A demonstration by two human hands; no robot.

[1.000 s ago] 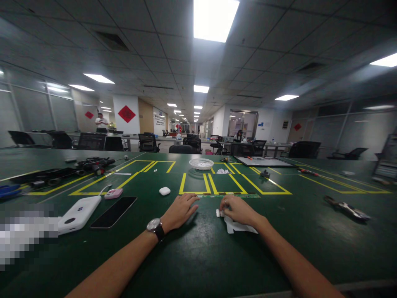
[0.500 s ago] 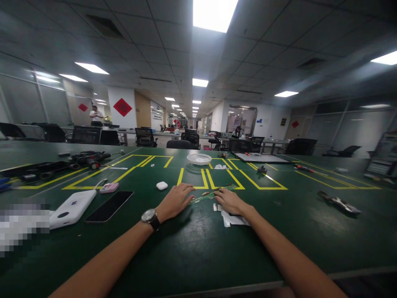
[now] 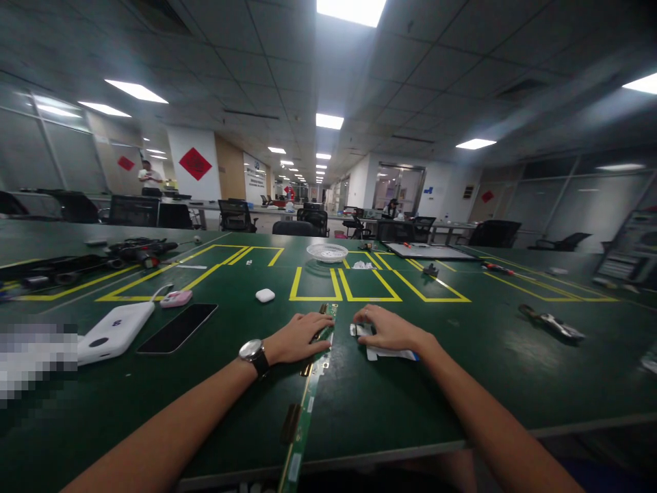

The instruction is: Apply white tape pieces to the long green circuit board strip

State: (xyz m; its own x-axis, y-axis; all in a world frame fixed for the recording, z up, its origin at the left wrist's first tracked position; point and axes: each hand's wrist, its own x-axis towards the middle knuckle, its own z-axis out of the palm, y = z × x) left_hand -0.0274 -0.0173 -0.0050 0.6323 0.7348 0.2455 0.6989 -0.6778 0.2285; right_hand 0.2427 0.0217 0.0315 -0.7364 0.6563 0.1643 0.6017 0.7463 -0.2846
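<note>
A long narrow green circuit board strip (image 3: 308, 394) lies on the green table (image 3: 462, 383), running from between my hands out past the near edge. My left hand (image 3: 300, 337), with a watch (image 3: 252, 351) on its wrist, lies flat on the strip's far part, fingers stretched out. My right hand (image 3: 387, 329) is arched just right of the strip, fingers apart, fingertips down on a white sheet of paper (image 3: 393, 353). A small white piece (image 3: 353, 330) lies right by its fingertips.
Left of my hands lie a black phone (image 3: 177, 329), a white power bank (image 3: 116, 330), a pink gadget (image 3: 175, 298) and a white earbud case (image 3: 265, 295). Farther off are a white basket (image 3: 327, 253), dark tools (image 3: 138, 250), a flat panel (image 3: 428, 251) and a metal tool (image 3: 551, 323). People stand far behind.
The green strip lay crosswise beyond my fingertips; it has swung round and now points toward me, over the table edge. My view has tipped downward.
</note>
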